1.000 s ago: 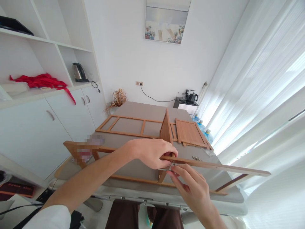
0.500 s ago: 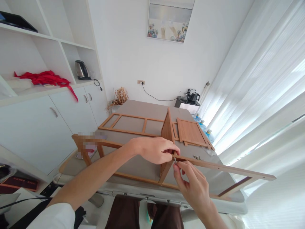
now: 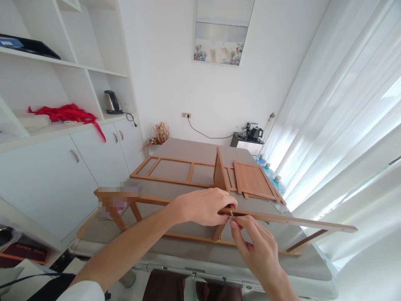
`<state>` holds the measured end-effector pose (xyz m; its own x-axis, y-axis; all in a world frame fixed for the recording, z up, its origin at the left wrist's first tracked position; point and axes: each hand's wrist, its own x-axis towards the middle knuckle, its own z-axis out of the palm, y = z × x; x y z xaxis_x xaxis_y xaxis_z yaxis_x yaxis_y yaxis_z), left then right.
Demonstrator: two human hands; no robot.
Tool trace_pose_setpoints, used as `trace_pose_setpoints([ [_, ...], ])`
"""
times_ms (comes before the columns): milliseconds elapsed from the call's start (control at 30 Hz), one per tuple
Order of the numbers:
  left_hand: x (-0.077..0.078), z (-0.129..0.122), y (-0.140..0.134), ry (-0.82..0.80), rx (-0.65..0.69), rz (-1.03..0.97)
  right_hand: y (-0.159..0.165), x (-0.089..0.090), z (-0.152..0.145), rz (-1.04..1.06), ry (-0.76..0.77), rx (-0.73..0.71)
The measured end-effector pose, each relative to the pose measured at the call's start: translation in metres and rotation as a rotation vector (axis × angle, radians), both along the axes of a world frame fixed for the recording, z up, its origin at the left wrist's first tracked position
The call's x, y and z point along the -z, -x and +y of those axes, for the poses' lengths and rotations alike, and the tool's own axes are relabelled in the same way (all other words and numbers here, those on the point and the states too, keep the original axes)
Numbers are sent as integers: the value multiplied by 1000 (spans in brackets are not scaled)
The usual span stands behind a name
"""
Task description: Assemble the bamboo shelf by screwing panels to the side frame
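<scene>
A wooden frame (image 3: 300, 222) stands on its long edge along the near side of the table, its rails running left to right. An upright wooden panel (image 3: 222, 175) meets its top rail in the middle. My left hand (image 3: 208, 205) reaches across and is closed around that joint, thumb near side, fingers over the top. Between thumb and fingertips, my right hand (image 3: 257, 240) pinches a small silver screw (image 3: 232, 215) against the top rail, just right of my left fingers. The screw's tip is hidden, so how deep it sits I cannot tell.
On the table (image 3: 188, 144) lie another ladder-like wooden frame (image 3: 163, 177) and stacked wooden panels (image 3: 255, 179). Blue-tinted water bottles (image 3: 277, 182) stand beyond the right edge. White cabinets (image 3: 84, 163) are at left, a curtain (image 3: 328, 125) at right.
The view has tilted up a little, so the scene sits lower. Both hands stay at the joint; the screw in my right fingers now leans to the left.
</scene>
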<state>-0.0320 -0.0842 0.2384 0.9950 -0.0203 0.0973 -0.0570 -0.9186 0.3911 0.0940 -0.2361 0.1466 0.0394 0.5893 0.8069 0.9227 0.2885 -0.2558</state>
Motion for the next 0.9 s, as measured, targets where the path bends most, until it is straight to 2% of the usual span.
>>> trace_pose_setpoints([
  [433,-8,-4,-12,-15,-42,52,-3,-7,-3,68,36,9],
  [733,-1,-5,-10,82,-63,38,1,-18,-16,283,225,7],
  [900,1,-4,-9,70,-53,-1,-3,-16,-20,448,328,-34],
])
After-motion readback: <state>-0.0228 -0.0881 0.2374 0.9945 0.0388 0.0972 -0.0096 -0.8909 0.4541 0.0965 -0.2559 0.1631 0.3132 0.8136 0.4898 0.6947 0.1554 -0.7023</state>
